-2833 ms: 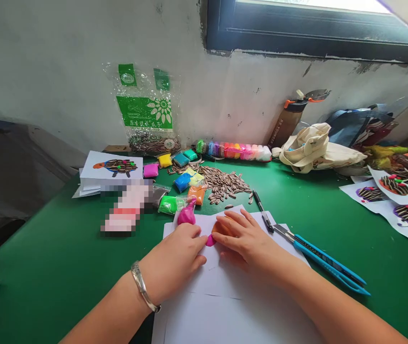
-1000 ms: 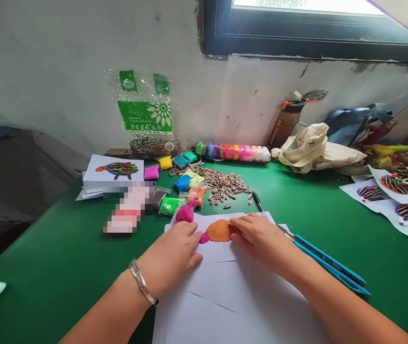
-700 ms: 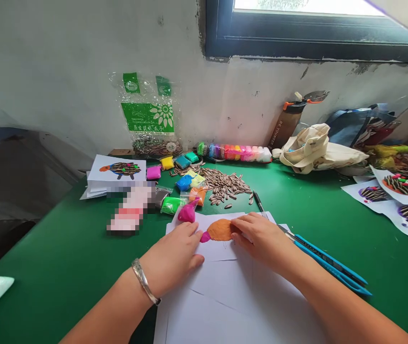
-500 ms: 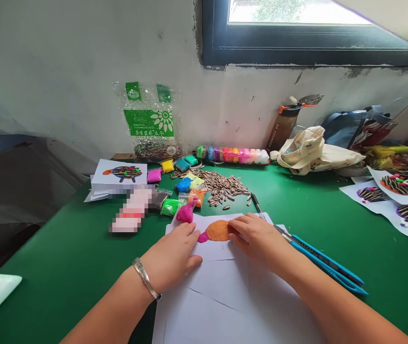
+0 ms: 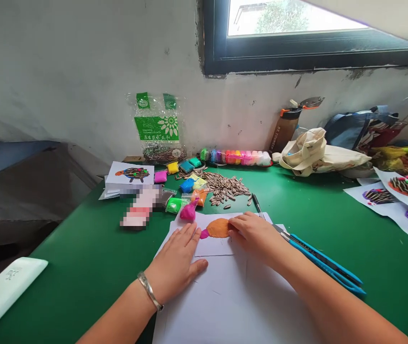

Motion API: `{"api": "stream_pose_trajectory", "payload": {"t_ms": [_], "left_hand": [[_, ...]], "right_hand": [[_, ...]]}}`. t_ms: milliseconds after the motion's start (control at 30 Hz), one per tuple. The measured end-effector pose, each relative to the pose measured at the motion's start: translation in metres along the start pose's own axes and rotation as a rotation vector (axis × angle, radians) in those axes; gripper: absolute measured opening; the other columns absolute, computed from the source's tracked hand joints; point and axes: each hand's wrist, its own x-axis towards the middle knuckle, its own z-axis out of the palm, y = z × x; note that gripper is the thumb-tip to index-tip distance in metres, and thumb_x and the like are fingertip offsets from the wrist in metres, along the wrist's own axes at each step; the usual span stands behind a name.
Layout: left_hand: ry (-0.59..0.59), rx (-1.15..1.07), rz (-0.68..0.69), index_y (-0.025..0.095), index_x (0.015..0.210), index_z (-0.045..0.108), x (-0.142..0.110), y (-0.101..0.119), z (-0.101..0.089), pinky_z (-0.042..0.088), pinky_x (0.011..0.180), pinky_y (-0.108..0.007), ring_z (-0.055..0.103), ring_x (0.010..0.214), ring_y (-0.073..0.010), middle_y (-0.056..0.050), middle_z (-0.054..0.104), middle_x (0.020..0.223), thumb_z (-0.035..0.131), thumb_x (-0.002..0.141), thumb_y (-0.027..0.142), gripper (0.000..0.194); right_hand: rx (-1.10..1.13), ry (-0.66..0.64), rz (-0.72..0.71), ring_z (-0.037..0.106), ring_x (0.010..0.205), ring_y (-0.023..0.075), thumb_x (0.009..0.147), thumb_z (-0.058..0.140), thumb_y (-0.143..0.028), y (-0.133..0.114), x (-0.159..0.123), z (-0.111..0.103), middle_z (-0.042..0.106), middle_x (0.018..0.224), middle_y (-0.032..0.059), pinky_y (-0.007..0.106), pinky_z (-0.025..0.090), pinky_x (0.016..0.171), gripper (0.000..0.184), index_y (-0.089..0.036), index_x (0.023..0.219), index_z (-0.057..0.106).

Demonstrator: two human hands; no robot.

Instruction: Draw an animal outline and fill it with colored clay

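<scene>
A flattened orange clay dome (image 5: 219, 228) lies on white paper (image 5: 213, 247), with a small magenta clay piece (image 5: 204, 233) joined at its left end. Pencil marks show under the dome. My left hand (image 5: 178, 253) lies flat on the sheet's left part, fingers stretched out, fingertips beside the magenta piece. My right hand (image 5: 254, 234) rests at the dome's right end; its fingers are bent and its fingertips touch or cover that edge. What is under those fingers is hidden. Just beyond my left fingertips sits a lump of magenta clay (image 5: 188, 211) in its wrapper.
Sunflower seeds (image 5: 227, 187) and several clay packets (image 5: 174, 205) lie ahead. A pen (image 5: 257, 205) and a blue utility knife (image 5: 326, 263) lie right of the paper. Finished turtle pictures (image 5: 132, 174) are stacked at left, more at right. A white device (image 5: 8, 296) lies front left.
My right hand moved off the orange dome to its right end, uncovering it. My left hand has flattened and spread on the paper. The view has tilted up and shifted left.
</scene>
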Motion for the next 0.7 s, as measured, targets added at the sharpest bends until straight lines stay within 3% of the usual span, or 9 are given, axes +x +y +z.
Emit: {"api": "stream_pose_trajectory", "payload": {"t_ms": [300,467,700], "left_hand": [[0.133,0.112,0.028,0.013,0.149,0.030,-0.003,-0.004,0.021,0.025,0.116,-0.050,0.024,0.144,-0.0285,-0.013,0.026,0.156,0.033,0.097,0.053,0.065],[0.213,0.122,0.056,0.014,0.150,0.027,-0.003,-0.006,0.030,0.027,0.115,-0.050,0.027,0.143,-0.0280,-0.012,0.031,0.154,0.033,0.098,0.051,0.064],[0.147,0.147,0.028,0.010,0.147,0.034,-0.001,-0.003,0.028,0.026,0.115,-0.053,0.025,0.143,-0.0302,-0.014,0.028,0.154,0.030,0.098,0.052,0.065]], "right_hand": [[0.009,0.042,0.001,0.054,0.079,0.0192,0.095,0.048,-0.021,0.002,0.002,0.005,0.068,0.082,0.0040,0.030,0.036,0.068,0.022,-0.019,0.081,0.064],[-0.010,0.039,-0.006,0.054,0.079,0.0198,0.094,0.050,-0.022,0.003,0.002,0.007,0.068,0.082,0.0044,0.030,0.037,0.070,0.019,-0.019,0.083,0.065],[-0.008,0.030,-0.004,0.054,0.079,0.0193,0.094,0.050,-0.022,0.001,0.002,0.006,0.068,0.082,0.0038,0.030,0.038,0.070,0.019,-0.020,0.083,0.065]]}}
